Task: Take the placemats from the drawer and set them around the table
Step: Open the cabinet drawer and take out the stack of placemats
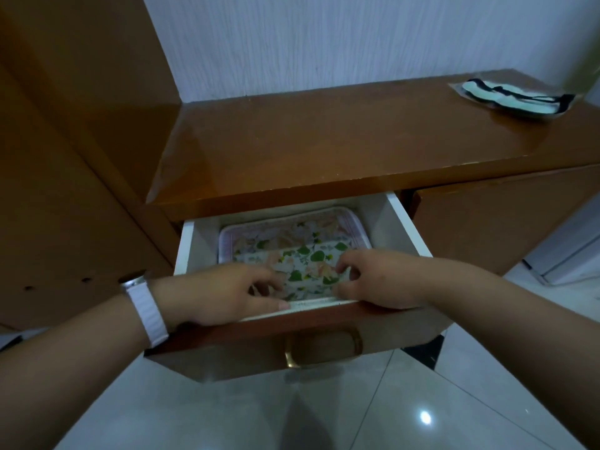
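A brown wooden cabinet (324,144) fills most of the view, its glossy top running back to a pale wall (324,40). Below it lies a shiny tiled floor (246,414).

A drawer (409,222) stands pulled out from under the top's front edge. It has white inner walls, a brown front panel and a brass handle (323,349) low on that panel.

The placemats (311,261) lie flat in the drawer as a stack that covers much of its bottom. The upper one shows green leaves and peach flowers on white and sits toward the drawer's front edge. A pinkish bordered one shows beneath it, reaching toward the back.

Both forearms reach in over the front panel. The left hand (224,293) rests at the drawer's front left, fingers curled down onto the mat's left part, thumb lying along the front edge. Whether they actually clamp the mat, I cannot tell. The right hand (380,277) sits at the front right, its fingers bent and slightly apart, the tips touching the top mat's right edge as if pinching it. The grip itself is hidden under the fingers.

A mask (516,97), pale green with black straps, lies at the top's far right corner. A white watch (146,303) circles the left wrist.
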The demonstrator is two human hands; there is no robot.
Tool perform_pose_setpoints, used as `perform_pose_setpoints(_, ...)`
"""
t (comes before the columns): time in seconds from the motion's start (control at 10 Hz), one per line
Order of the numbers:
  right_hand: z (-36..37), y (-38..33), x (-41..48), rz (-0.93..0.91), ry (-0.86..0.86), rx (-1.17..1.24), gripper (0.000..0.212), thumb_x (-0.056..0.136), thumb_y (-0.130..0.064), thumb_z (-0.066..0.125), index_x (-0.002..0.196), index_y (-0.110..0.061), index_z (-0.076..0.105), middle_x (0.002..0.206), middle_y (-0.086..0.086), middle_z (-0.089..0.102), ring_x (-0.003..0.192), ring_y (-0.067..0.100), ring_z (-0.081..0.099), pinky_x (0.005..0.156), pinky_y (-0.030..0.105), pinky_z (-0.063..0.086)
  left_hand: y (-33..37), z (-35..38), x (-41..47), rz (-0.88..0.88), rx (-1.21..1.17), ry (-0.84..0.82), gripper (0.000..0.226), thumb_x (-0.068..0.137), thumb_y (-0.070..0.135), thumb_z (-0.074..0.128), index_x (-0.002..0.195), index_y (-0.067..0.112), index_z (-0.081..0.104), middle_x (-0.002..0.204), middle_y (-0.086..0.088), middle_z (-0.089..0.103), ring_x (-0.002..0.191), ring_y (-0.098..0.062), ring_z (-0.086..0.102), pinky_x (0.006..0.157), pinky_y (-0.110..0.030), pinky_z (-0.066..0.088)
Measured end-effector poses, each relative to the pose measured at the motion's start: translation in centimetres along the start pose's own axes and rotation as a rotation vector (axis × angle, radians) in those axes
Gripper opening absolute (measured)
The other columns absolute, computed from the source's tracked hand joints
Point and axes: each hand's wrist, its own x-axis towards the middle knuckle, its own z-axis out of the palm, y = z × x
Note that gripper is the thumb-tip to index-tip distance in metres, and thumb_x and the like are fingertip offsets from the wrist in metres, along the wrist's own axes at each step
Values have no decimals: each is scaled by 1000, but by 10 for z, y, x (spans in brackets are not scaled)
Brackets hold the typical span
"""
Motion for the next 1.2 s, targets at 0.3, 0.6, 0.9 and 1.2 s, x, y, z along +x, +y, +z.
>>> perform_pose_setpoints(0.3, -6, 8, 3, 146, -136, -13, 67, 92, -61, 49, 145, -22, 37, 142, 6, 47, 118, 23, 50, 94, 34, 43, 6, 4, 8, 25, 26, -27, 75, 64, 91, 40, 119, 44, 59, 112, 21, 62, 96, 4, 60, 87, -27, 53)
perform_pose_setpoints(0.6, -3, -12, 8, 286, -183, 66, 62, 92, -52, 53, 137, -11, 41, 137, 14, 45, 118, 28, 49, 87, 31, 44, 24, 21, 3, -508, 123, -13, 49, 97, 42, 47, 127, 3, 47, 123, -17, 57, 111, -32, 56, 81, -32, 41)
perform_pose_setpoints(0.9, -8, -12, -30, 318, -95, 137, 54, 92, -53, 50, 130, -16, 48, 134, 12, 46, 124, 32, 44, 104, 41, 41, 55, -27, 3, -755, -144, -277, 49, 103, 31, 37, 144, 5, 39, 151, -17, 39, 137, -32, 38, 108, -34, 31)
perform_pose_setpoints(1.2, 3, -9, -36, 250, 67, 116, 39, 94, -47, 44, 113, -14, 55, 115, 8, 54, 110, 27, 51, 89, 39, 47, 53, -26, 22, -788, -108, -478, 61, 104, 45, 27, 153, 8, 19, 161, -11, 18, 144, -27, 28, 110, -31, 30)
